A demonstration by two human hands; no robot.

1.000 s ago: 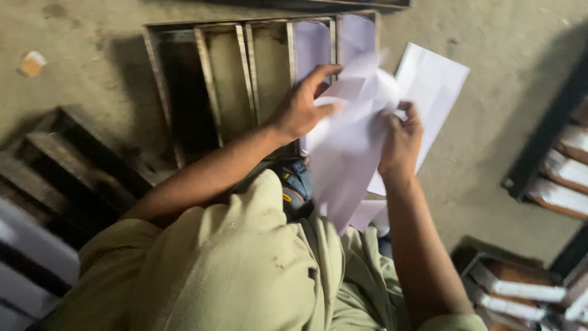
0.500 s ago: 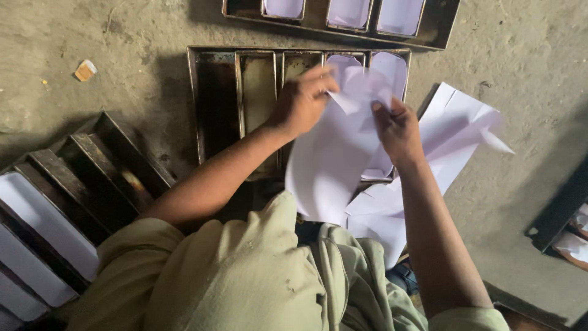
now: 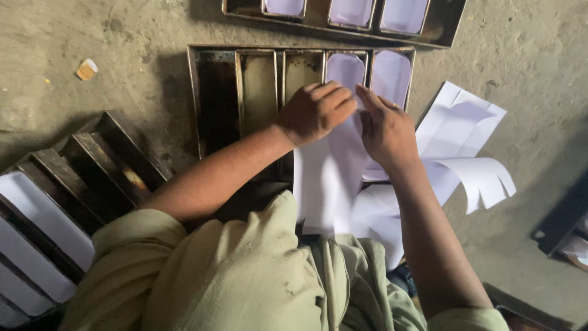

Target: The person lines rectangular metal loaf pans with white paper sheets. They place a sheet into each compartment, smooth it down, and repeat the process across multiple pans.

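Both hands press a long white paper sheet down into a compartment of a dark metal multi-slot baking tray on the floor in front of me. My left hand lies knuckles-up over the sheet's upper part. My right hand pinches the sheet's right edge beside it. The two rightmost compartments hold white paper liners. The left compartments show bare, greasy metal.
A loose pile of white cut sheets lies on the concrete floor at right. Another lined tray sits at the top edge. A stack of trays stands at left, more trays at the far right. A small scrap lies upper left.
The sheet was held up in the air between both hands; now it is lowered onto the tray and both hands press it into a compartment. The view has shifted so the tray sits lower in frame.
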